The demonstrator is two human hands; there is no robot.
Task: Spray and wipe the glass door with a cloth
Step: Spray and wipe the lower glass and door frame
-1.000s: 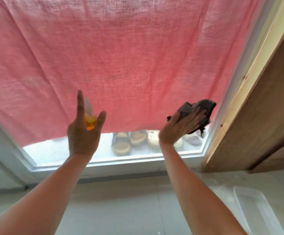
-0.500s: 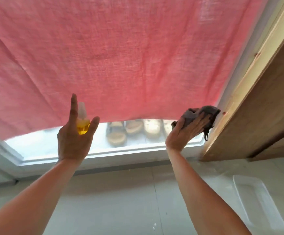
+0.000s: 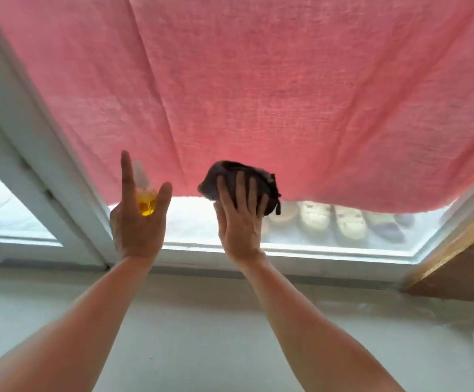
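Overhead, a pink curtain [image 3: 258,94] covers the glass door [image 3: 202,222] above a pale floor [image 3: 202,335]. Left hand [image 3: 138,222] grips a spray bottle [image 3: 145,203], index finger raised; right hand [image 3: 240,219] presses a dark cloth [image 3: 230,172] at center frame, fingers spread flat.

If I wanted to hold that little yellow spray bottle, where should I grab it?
Probably around the round yellow body of the spray bottle, coming from the room side, as the left hand does now. The body is upright and its slim clear top points at the glass door, so a grip low down leaves one finger free to reach the top. How the spray works is too blurred to tell.
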